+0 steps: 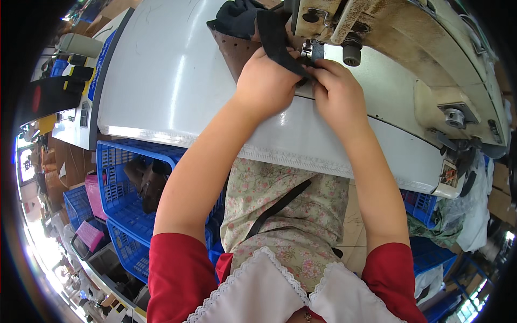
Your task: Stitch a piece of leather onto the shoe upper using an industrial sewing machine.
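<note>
Both my hands work close together at the presser foot (307,49) of a sewing machine (388,37). My left hand (269,83) is closed, with a black strip (273,40) running over its fingers. Under and behind that hand lies a brown piece with small holes (232,51), joined to bunched dark material (237,19). My right hand (339,89) pinches at the strip's lower end, right beside the foot. The fingertips of my left hand are partly covered by the strip, and the needle cannot be made out.
The white machine table (161,70) has a ruler strip (301,159) along its near edge. Blue crates (121,177) stand below at the left, one holding dark brown pieces (148,183). Another machine (81,51) is at the far left. A blue crate (420,207) sits low at the right.
</note>
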The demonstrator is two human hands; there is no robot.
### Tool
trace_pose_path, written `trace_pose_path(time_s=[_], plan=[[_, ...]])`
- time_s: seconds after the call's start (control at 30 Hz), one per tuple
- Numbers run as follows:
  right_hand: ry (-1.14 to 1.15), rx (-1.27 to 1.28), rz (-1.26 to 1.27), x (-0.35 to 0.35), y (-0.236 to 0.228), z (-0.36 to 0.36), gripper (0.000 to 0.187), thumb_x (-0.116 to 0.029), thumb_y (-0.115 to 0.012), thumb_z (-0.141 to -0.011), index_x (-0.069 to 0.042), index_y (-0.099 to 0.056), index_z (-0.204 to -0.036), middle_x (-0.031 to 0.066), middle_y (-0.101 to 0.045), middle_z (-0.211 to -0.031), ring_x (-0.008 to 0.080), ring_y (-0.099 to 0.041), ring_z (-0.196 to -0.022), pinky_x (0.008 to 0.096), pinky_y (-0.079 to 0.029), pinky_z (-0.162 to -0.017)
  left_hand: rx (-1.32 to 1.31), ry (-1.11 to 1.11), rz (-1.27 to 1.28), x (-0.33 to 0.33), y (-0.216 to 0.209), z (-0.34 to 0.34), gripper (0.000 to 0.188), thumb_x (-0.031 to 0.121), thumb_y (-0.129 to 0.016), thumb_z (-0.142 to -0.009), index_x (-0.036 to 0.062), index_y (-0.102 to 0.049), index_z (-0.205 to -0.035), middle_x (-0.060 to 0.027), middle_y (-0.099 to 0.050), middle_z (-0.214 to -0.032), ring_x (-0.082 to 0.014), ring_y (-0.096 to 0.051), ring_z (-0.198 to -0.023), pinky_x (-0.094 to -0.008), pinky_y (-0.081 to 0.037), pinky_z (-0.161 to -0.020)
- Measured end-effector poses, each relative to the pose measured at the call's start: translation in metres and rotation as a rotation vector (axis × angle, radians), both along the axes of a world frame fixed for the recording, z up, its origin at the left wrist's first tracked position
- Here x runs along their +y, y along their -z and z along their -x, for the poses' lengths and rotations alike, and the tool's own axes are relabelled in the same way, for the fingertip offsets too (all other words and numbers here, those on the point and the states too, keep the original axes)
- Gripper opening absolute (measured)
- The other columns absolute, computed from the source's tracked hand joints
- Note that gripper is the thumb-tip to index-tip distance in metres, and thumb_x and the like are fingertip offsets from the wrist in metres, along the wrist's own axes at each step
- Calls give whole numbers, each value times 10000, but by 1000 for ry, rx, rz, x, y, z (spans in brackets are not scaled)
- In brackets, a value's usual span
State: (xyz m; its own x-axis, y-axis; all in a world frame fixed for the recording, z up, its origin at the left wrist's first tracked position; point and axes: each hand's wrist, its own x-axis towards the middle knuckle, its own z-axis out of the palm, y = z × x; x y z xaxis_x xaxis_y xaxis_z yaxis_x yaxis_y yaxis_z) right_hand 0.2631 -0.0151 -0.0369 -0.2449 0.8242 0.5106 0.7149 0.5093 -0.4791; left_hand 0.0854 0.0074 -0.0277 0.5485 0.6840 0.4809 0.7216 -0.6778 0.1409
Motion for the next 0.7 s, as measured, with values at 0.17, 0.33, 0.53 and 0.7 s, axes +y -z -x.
trace_pose_path(time_s=[0.17, 0.33, 0.53, 0.7], plan=[[21, 10, 4, 2, -2, 3, 226, -7, -605, -798, -58, -729, -980, 130, -676, -1008, 341, -627, -957, 440, -518, -827, 29, -7, 70, 7, -2, 2, 298, 29, -623, -679, 131, -732, -937, -57, -679, -1122, -272, -625, -1069, -408, -492, -925], [16, 13, -48, 5, -2, 8, 222, -2, -619, -773, -44, -724, -965, 122, -674, -971, 336, -631, -922, 444, -514, -810, 17, 43, 5, 15, 3, 11, 400, 18, -631, -670, 169, -730, -1027, -44, -668, -1170, -275, -602, -1118, -425, -462, -974], [81, -35, 59, 1, -6, 8, 277, -33, -617, -769, -78, -739, -1014, 116, -696, -1100, 315, -661, -965, 393, -533, -850, -49, 109, 18, 20, 5, 17, 424, -7, -621, -658, 148, -732, -1037, -64, -671, -1181, -292, -591, -1148, -442, -449, -1000], [57, 33, -78, 5, 0, 3, 205, -13, -618, -725, -39, -737, -889, 104, -675, -914, 324, -644, -815, 439, -518, -737, -84, 141, 20, 26, 2, 18, 397, -33, -613, -638, 130, -748, -974, -78, -687, -1129, -294, -606, -1114, -431, -472, -975]])
